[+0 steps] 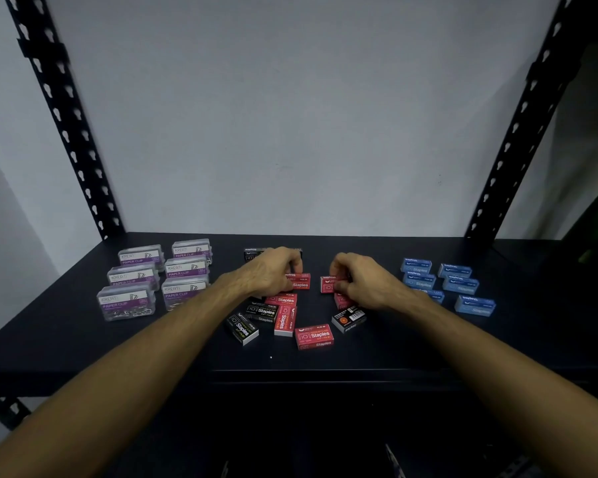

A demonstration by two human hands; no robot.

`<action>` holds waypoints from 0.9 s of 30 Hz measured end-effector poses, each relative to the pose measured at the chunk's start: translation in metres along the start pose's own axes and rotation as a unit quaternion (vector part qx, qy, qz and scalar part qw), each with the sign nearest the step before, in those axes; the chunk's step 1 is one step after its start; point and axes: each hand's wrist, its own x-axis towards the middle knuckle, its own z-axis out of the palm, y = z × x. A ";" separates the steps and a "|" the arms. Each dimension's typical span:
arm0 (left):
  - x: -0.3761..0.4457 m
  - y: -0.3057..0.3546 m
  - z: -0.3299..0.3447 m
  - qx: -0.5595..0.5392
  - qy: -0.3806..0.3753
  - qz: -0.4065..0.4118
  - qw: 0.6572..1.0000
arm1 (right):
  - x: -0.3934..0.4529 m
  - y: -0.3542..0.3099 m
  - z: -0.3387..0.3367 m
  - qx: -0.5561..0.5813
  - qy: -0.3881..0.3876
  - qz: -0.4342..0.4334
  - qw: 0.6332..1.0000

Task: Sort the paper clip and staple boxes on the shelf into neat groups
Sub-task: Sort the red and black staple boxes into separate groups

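On the black shelf [83, 339], several clear paper clip boxes with purple labels [159, 281] stand grouped at the left. Several blue staple boxes [446, 284] are grouped at the right. In the middle lies a loose mix of red staple boxes [314, 336] and black staple boxes [242, 327]. My left hand [270, 272] grips a red staple box [301, 281]. My right hand [359, 281] grips another red staple box [327, 283]. A further black box [252, 254] lies behind my left hand, partly hidden.
Perforated black shelf uprights [66, 125] rise at the back left and at the back right [518, 132]. A pale wall [290, 115] closes the back. The shelf's front edge [290, 372] runs under my forearms.
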 end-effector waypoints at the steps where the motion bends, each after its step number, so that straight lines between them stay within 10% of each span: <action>1: 0.000 -0.001 0.000 0.001 0.001 0.000 1.000 | 0.001 0.000 0.001 -0.001 0.003 -0.001 1.000; 27: 0.000 -0.001 -0.008 0.007 -0.020 -0.001 1.000 | 0.003 0.002 -0.011 0.002 -0.044 0.021 0.999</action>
